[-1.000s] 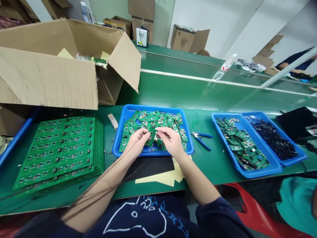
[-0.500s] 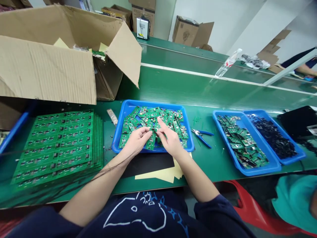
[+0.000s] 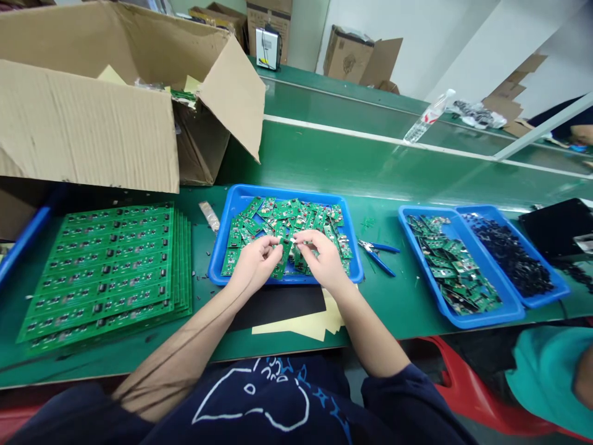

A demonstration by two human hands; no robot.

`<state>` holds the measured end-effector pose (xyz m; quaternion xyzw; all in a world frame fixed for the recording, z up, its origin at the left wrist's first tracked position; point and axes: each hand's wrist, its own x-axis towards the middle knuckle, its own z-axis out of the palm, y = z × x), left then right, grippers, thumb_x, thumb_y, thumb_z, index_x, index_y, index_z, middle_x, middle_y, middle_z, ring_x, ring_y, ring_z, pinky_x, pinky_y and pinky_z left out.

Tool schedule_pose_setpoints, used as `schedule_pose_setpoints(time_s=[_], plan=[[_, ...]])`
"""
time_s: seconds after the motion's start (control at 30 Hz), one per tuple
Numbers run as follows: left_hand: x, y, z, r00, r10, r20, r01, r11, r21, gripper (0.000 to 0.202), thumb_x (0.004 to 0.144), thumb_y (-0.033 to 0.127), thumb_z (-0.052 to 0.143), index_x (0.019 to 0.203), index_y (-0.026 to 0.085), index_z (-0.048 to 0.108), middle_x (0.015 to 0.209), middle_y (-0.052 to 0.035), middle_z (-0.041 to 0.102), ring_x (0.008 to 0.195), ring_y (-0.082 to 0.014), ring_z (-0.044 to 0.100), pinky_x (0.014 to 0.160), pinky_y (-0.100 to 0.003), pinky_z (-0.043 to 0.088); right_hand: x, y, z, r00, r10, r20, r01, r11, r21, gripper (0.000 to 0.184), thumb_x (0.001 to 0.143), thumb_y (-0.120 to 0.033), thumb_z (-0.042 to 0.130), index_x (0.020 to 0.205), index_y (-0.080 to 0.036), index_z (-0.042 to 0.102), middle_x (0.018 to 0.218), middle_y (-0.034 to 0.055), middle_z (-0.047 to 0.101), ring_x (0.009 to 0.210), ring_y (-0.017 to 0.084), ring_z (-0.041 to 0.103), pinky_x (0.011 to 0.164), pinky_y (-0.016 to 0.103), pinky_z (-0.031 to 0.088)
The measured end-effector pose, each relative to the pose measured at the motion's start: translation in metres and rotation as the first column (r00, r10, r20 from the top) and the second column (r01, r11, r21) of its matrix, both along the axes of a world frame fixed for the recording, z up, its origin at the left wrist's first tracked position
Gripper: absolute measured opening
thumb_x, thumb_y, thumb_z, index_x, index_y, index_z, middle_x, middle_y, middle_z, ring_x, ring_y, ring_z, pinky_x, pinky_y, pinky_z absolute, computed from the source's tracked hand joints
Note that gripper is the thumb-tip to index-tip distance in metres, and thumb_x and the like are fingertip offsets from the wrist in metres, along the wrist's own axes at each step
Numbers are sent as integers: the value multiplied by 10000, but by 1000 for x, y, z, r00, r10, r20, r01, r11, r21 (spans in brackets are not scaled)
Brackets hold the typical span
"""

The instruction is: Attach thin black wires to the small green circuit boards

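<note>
Over the front part of a blue tray (image 3: pixel 217 247), my left hand (image 3: pixel 257 262) pinches a small green circuit board (image 3: pixel 286 248) between thumb and fingers. My right hand (image 3: pixel 323 259) is closed at the board's other side, thumb and index finger pinched at its edge. A tiny pale spot shows at those right fingertips; what it is I cannot make out. Many loose small circuit boards (image 3: pixel 282 209) lie heaped in the tray beneath both hands. Blue-handled cutters (image 3: pixel 380 252) rest on the bench just right of the tray.
Stacked green board panels (image 3: pixel 106 266) stand at left, below a big open cardboard box (image 3: pixel 88 123). At right are a blue tray of boards (image 3: pixel 419 278) and a tray of black parts (image 3: pixel 560 287). Yellow paper (image 3: pixel 296 324) lies in front; a bottle (image 3: pixel 428 117) stands behind. A person sits at right.
My right index finger, stretched forward before, has bent down to pinch beside the thumb. My left hand stays nearly in place with the board.
</note>
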<state>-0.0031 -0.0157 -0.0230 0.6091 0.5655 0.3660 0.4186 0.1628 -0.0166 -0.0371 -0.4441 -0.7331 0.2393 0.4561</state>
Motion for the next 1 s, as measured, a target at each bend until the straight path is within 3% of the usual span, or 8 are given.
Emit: schedule_pose_setpoints(time_s=[0.1,0.23,0.43,0.67,1.0], plan=[[1,-1,-1,1000,-17,-13,17,1000,1,187,719,348,524,762,173,574,449,85,407,430,-88,351,472,-219,298,-1,-1,3,999,-24,39,21,997,71,120,868,-237,503,814,-205,605,1168,107,543,1037,209,589,909,398,477],[2,-1,-2,1000,-28,-8,28,1000,-6,177,718,343,521,745,175,569,450,83,410,424,-85,343,459,-213,289,-1,-1,2,997,-3,79,-5,995,102,160,896,-241,464,895,-218,623,842,54,637,826,182,614,781,352,510],[2,-1,0,998,-59,30,60,998,-36,176,735,348,508,734,175,544,454,83,395,398,-73,333,419,-197,274,-4,-3,1,984,17,179,-41,991,131,309,919,-241,402,1190,-227,550,842,54,657,755,179,595,757,343,502],[2,-1,-3,989,-129,74,133,990,-52,167,749,333,494,737,174,546,421,80,397,364,-81,395,387,-190,311,-6,-4,-1,984,-10,180,-15,990,139,299,919,-243,395,1185,-222,530,895,62,660,826,193,609,808,368,495],[5,-5,1,992,-117,45,120,991,-67,203,766,364,463,807,179,538,471,65,488,395,-95,417,415,-204,317,-8,-6,0,979,-30,201,-12,979,202,261,909,-197,413,1122,-207,563,919,75,672,831,195,618,765,360,512]])
